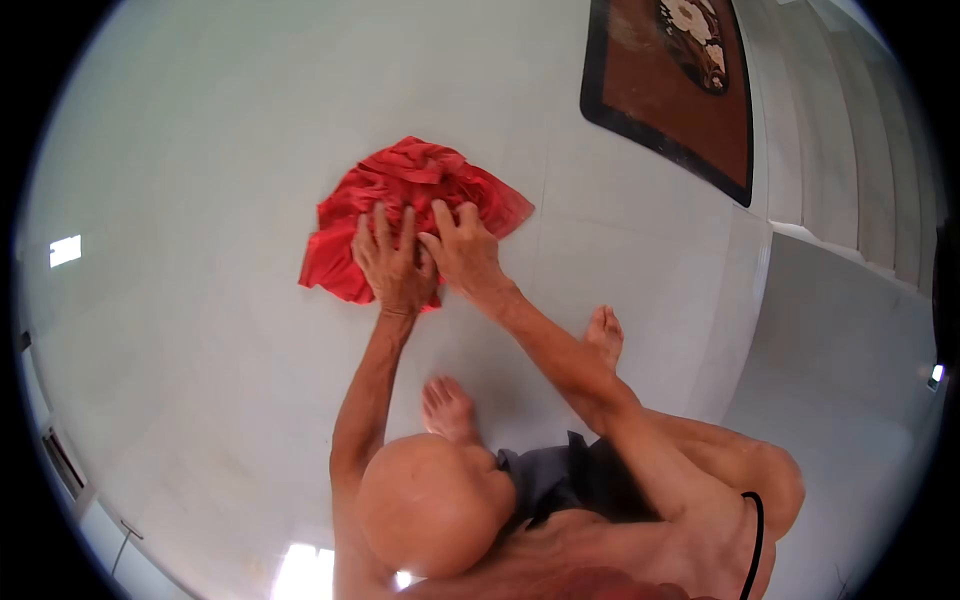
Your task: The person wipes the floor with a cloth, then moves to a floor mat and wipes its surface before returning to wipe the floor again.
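A crumpled red cloth point(410, 162) lies spread on the pale, glossy floor point(240, 150). My left hand point(396, 268) rests on its lower middle part, fingers spread and pointing away from me. Just to the right, my right hand point(463, 248) presses on the same cloth with its fingers apart. The two hands are side by side, nearly touching at the thumbs. Folds bunch up ahead of the fingertips, and neither hand is closed around the fabric.
A brown mat point(660, 90) with a dark border and flower pattern lies at the upper right. Beside it are pale steps point(825, 150) and a floor edge point(745, 310). My bare feet and bent knees are close below the cloth.
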